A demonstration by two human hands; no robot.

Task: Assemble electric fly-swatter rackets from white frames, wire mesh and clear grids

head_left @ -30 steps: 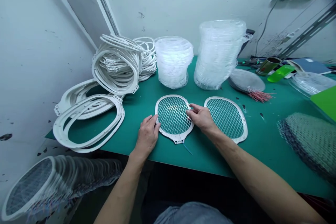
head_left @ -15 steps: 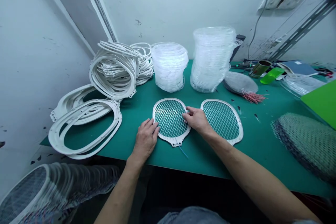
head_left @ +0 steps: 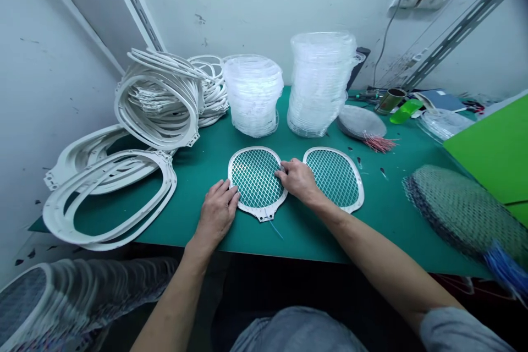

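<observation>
A white racket-head frame with a metal mesh lies flat on the green table, its narrow neck pointing toward me. From the neck a thin blue wire trails out. My left hand lies at its left rim, fingers stretched out and resting on the edge. At the right rim, my right hand pinches the frame between thumb and fingers; the exact fingertip contact is partly hidden. A second meshed racket-head frame sits just to the right, partly covered by my right wrist.
Bare white frames are heaped at the left. Two stacks of clear plastic rings stand at the back. Round mesh sheets are piled at the right, with blue wires beside them. Meshed frames stand in a row lower left.
The view has shifted a little to the right, so the table's things appear further left. Both hands stay at the same rims of the racket-head frame.
</observation>
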